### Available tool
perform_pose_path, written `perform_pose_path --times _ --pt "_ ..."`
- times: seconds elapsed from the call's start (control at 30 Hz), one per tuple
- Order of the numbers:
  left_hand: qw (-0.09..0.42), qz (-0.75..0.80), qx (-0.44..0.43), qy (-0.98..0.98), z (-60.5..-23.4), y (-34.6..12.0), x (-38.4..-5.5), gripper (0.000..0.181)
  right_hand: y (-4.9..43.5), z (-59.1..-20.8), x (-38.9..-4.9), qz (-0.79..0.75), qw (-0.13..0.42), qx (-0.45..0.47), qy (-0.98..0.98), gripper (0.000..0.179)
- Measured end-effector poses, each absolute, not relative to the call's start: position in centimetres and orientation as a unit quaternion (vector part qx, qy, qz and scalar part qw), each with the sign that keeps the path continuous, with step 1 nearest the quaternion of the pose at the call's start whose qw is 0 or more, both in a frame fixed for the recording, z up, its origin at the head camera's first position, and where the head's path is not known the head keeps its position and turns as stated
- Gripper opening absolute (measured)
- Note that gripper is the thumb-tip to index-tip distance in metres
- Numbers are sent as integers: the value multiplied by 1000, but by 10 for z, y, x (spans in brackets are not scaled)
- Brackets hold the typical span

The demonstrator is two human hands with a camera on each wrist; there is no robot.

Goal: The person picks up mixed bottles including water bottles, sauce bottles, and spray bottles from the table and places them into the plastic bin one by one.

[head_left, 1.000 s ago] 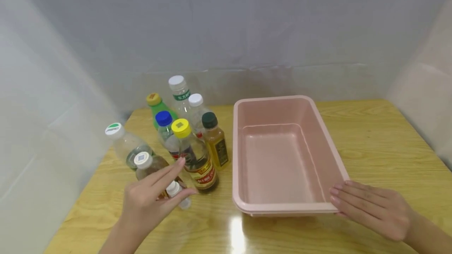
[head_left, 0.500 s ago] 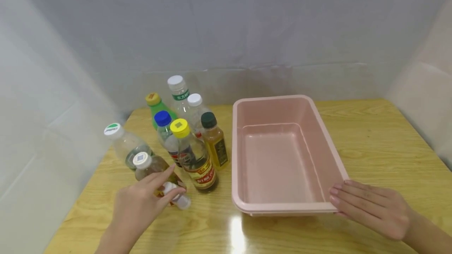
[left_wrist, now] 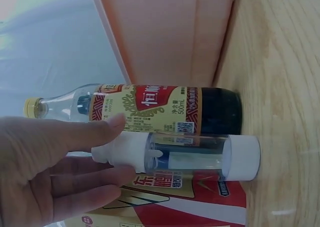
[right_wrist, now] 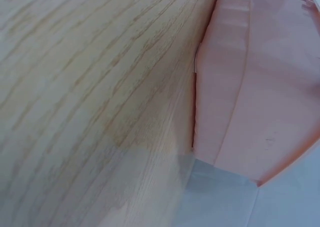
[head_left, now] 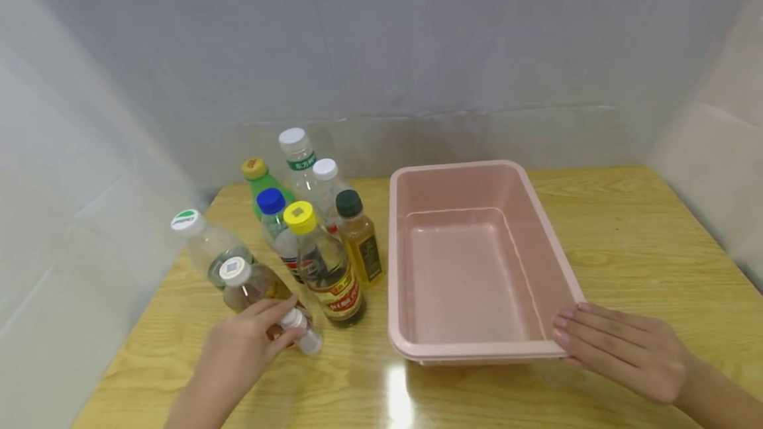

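Note:
My left hand (head_left: 235, 343) pinches the white cap of a small clear plastic bottle (head_left: 310, 341) between thumb and fingers. The little bottle stands upright on the table, its white base (left_wrist: 245, 157) against the wood in the left wrist view. Behind it are a yellow-capped sauce bottle (head_left: 344, 295) with a red and yellow label, and a white-capped brown drink bottle (head_left: 253, 286), partly hidden by my left hand. My right hand (head_left: 626, 353) rests with straight fingers on the near right corner of a pink plastic basin (head_left: 477, 351). That basin has nothing in it.
Several more bottles crowd the left side: a white-capped clear one (head_left: 217, 247), a blue-capped one (head_left: 277, 227), a green one (head_left: 265, 183), two clear ones at the back and a dark-capped oil bottle (head_left: 365, 250). The wooden table (head_left: 632, 237) ends at a grey sheet behind.
My left hand has lowered onto the small bottle, and its thumb and fingers have closed around the cap. The right hand stays on the basin's corner.

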State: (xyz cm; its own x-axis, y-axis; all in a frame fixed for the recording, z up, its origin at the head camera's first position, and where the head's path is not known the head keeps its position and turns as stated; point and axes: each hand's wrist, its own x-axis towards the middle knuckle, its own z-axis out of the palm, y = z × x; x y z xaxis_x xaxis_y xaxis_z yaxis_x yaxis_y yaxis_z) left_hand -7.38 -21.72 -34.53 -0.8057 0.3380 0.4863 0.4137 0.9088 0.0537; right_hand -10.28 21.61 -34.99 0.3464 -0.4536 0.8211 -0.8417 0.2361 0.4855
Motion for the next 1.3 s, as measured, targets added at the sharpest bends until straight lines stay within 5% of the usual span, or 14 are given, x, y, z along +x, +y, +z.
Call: perform_pose_path --times 0.23,0.9,1.1,1.3 --pt "223 -103 -204 -948 -349 -216 -74 29 216 -351 -103 171 570 590 -546 23" --pt "266 -199 -295 -896 -310 -190 -66 27 216 -355 -106 167 567 590 -550 24" --pt "287 -166 -332 -883 -284 -177 -66 48 214 -355 -109 169 580 584 -543 23" --pt "297 -171 -360 -868 -259 -164 -71 47 217 -358 -107 164 572 588 -548 24"
